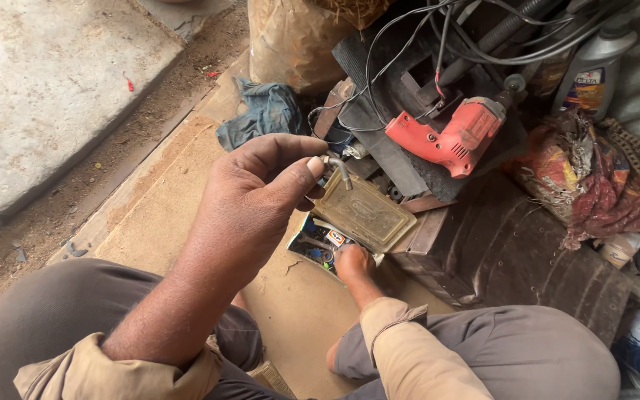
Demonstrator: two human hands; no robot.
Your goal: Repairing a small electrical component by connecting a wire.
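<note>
Dusty floor board | your left hand pinches small bent metal fitting | right hand digs in open tin, grip probably closed, unclear | sorting unfinished

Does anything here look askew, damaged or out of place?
Mostly clutter. The red drill lies on its side among tangled black cables. A blue rag sits crumpled on the dirt. The small tin box is open, lid tilted.
</note>
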